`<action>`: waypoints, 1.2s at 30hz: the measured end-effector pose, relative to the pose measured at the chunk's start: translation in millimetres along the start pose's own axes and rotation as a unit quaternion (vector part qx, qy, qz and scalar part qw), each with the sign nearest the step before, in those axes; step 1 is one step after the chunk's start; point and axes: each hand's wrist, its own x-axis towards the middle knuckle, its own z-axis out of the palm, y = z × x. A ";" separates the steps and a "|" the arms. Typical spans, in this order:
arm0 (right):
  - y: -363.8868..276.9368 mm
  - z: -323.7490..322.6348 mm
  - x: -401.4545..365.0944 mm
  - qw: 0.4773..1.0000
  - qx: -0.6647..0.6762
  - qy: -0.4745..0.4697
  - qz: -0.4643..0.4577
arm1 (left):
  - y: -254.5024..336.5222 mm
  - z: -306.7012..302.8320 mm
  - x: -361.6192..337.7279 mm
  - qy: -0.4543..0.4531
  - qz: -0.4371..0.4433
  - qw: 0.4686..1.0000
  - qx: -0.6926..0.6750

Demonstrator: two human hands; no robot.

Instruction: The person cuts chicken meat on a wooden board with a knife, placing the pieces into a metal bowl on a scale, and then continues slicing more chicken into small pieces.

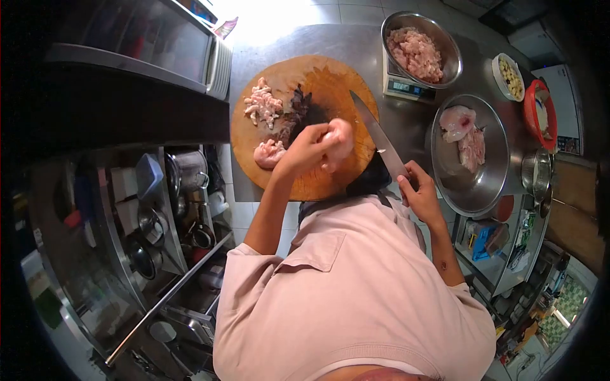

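Observation:
On the round wooden board (337,76), small pale pieces of meat (262,103) lie at the upper left, with dark scraps (297,113) beside them. A pink lump of meat (269,154) rests at the lower left, next to my left wrist. My left hand (310,150) grips a pale piece of raw meat (339,141) over the board's middle. At the board's right edge, my right hand (419,189) is closed round the handle of a large knife (381,136). Its blade points up and left, and a small white scrap clings to it.
A steel bowl of minced meat (416,56) sits on a scale (406,90). Right of the board, a large steel basin (445,174) holds larger meat pieces (467,143). Farther right are a white bowl (509,77) and a red basket (540,113). Shelves with pots stand left.

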 end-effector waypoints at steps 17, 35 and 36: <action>-7.0 12.8 -2.0 0.984 -0.154 -0.067 -0.052 | -72.4 10.0 -9.1 0.240 0.020 0.965 -0.102; -26.6 106.1 44.0 0.897 -0.420 -0.065 -0.122 | -83.8 30.1 -6.2 0.375 0.087 0.914 0.129; -24.3 113.5 54.2 0.889 -0.434 -0.059 -0.133 | -82.2 29.6 -7.4 0.378 0.086 0.909 0.156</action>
